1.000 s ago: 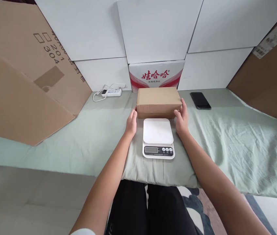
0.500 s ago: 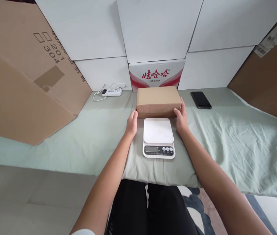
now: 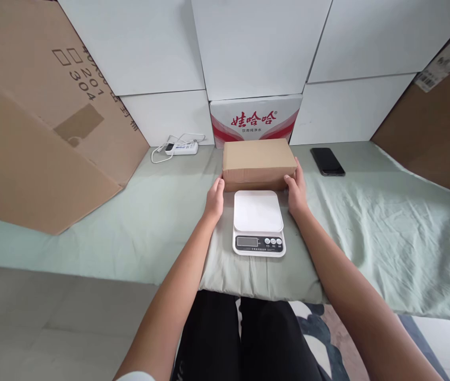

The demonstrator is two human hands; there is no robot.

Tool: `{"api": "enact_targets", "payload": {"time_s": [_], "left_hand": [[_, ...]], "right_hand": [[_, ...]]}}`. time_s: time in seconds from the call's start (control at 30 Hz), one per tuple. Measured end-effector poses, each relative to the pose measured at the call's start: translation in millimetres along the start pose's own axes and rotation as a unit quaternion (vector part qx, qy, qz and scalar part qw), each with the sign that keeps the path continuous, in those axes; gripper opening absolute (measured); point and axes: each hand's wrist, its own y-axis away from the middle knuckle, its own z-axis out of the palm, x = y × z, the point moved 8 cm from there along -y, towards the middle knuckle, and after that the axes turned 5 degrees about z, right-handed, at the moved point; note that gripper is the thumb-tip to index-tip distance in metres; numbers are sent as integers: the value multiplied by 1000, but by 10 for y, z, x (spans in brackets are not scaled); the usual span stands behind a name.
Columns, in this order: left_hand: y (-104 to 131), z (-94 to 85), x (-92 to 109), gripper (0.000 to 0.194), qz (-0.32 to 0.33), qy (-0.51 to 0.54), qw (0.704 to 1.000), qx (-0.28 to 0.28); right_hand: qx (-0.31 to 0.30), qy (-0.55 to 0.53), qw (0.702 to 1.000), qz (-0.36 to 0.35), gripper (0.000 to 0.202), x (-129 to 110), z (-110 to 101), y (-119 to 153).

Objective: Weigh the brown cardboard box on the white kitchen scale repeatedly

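Observation:
A closed brown cardboard box [image 3: 259, 154] sits on the green cloth, just behind a white digital scale [image 3: 259, 222]. My left hand [image 3: 214, 201] grips the box at its near left corner, with the thumb up along the side. On the opposite side my right hand [image 3: 297, 191] holds the near right corner, its thumb on the front face and its fingers along the right side. The scale has a white square plate with nothing on it, a blank-looking display and a row of buttons. The fingers under or behind the box are partly hidden.
A black phone [image 3: 327, 161] lies to the right. At the back left is a white power strip [image 3: 181, 148] with its cable. A printed white-and-red carton [image 3: 255, 119] stands behind the box. Large cardboard panels [image 3: 50, 121] flank both sides; the cloth's front edge [image 3: 129, 282] is near my legs.
Almost nothing differs. The whole view has shifted very slightly, while both hands stay on the box and the scale keeps its place.

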Motion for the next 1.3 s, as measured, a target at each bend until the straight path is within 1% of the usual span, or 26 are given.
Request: {"api": "enact_targets", "payload": {"time_s": [0.13, 0.3, 0.37, 0.47, 0.57, 0.63, 0.73, 0.83, 0.9, 1.0, 1.07, 1.13, 1.3], "left_hand": [[-27, -6, -5, 84, 5, -5, 1000, 1], [-34, 9, 36, 84, 5, -29, 1000, -4], [-20, 32, 104, 84, 16, -69, 997, -17], [-10, 83, 239, 87, 49, -116, 991, -41], [-18, 113, 381, 97, 88, -100, 990, -44], [9, 113, 488, 103, 112, -80, 990, -38], [182, 64, 673, 102, 144, -27, 989, -23], [521, -34, 786, 96, 153, 19, 988, -6], [771, -78, 784, 96, 146, 32, 989, -11], [1048, -98, 698, 96, 126, 40, 991, -28], [1130, -100, 635, 95, 116, 43, 992, -30], [1149, -102, 600, 94, 112, 47, 992, -27], [1146, -125, 592, 90, 110, 36, 993, -20]], "right_hand": [[-7, 8, 1000, 7, 87, -5, 5, -13], [-13, 29, 999, -7, 86, 9, 2, -34], [-18, 34, 999, -11, 85, -7, 14, -34], [-22, 30, 999, -19, 88, -56, 34, -33], [-11, 18, 999, -34, 94, -149, 43, -14], [-8, 15, 998, -60, 99, -269, 49, 49], [-21, 19, 994, -105, 109, -492, 18, 277], [-35, 39, 990, -129, 112, -614, -134, 637], [-47, 63, 987, -140, 108, -597, -267, 878], [-34, 91, 984, -153, 103, -481, -453, 1118], [-21, 92, 984, -154, 101, -408, -509, 1180], [-11, 88, 984, -153, 99, -378, -513, 1194], [10, 98, 984, -148, 93, -438, -493, 1199]]}}
